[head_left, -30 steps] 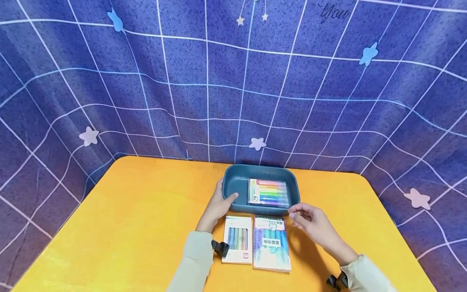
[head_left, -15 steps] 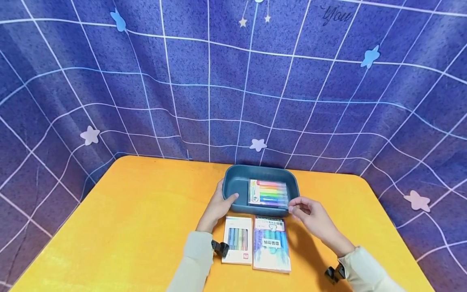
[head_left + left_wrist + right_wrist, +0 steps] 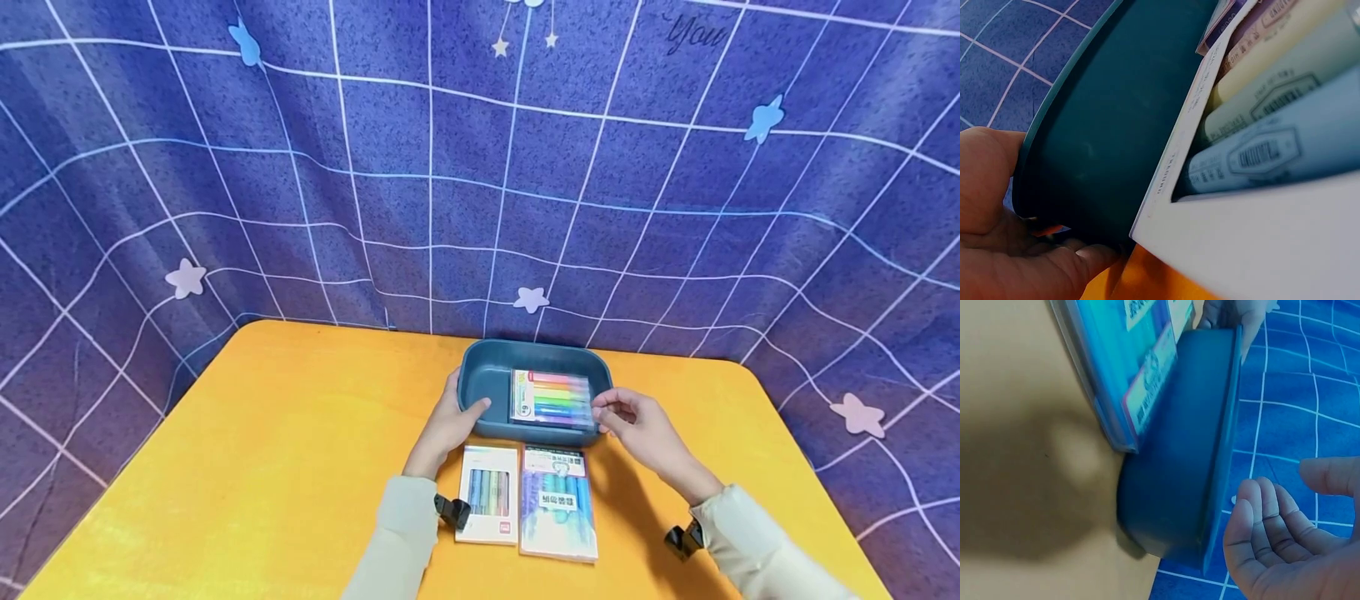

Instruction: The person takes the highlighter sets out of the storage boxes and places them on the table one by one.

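A dark teal plastic bin (image 3: 486, 379) with rounded corners stands near the back of the table. My left hand (image 3: 447, 429) grips its left end, thumb over the rim on the inside and fingers outside. Inside the bin, towards the right, lies a clear pack of several coloured marker pens (image 3: 558, 400). Over the bin's front right corner hovers my right hand (image 3: 643, 432); in the right wrist view its fingers (image 3: 1241, 522) are loosely bent, the thumb stands apart, and nothing is between them. Whether a fingertip touches the rim cannot be told.
In front of the bin, side by side, lie a white windowed box of highlighters (image 3: 487, 525) and a blue-purple pack of pens (image 3: 558, 533). The yellow table (image 3: 315, 450) ends at a blue gridded curtain (image 3: 390, 200) behind the bin.
My right hand has moved slightly up and away from me, from just in front of the bin's right corner to over its rim. The left hand and the bin stay put.
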The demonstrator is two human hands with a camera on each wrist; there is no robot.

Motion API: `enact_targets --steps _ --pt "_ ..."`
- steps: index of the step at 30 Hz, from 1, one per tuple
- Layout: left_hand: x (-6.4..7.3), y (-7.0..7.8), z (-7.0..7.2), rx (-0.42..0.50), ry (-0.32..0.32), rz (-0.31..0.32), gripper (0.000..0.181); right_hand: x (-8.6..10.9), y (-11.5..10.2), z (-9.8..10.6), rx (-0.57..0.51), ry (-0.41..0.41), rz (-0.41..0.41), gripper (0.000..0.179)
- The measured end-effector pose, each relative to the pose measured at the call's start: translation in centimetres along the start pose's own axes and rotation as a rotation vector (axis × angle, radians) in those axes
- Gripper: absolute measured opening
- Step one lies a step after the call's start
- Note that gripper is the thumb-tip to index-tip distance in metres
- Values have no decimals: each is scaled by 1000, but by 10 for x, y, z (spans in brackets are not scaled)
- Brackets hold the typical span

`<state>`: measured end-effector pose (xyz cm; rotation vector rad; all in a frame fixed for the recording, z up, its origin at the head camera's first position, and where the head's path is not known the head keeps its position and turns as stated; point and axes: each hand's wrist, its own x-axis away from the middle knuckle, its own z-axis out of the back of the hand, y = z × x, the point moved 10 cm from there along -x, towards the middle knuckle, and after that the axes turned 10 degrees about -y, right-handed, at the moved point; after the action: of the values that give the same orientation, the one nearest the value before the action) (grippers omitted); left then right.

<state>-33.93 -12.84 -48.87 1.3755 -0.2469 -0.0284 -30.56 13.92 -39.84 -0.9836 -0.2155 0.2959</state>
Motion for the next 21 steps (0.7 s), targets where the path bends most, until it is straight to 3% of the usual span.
enact_targets --steps 21 --pt "-1 -1 0 -14 5 -12 74 -22 0 -2 43 -24 10 21"
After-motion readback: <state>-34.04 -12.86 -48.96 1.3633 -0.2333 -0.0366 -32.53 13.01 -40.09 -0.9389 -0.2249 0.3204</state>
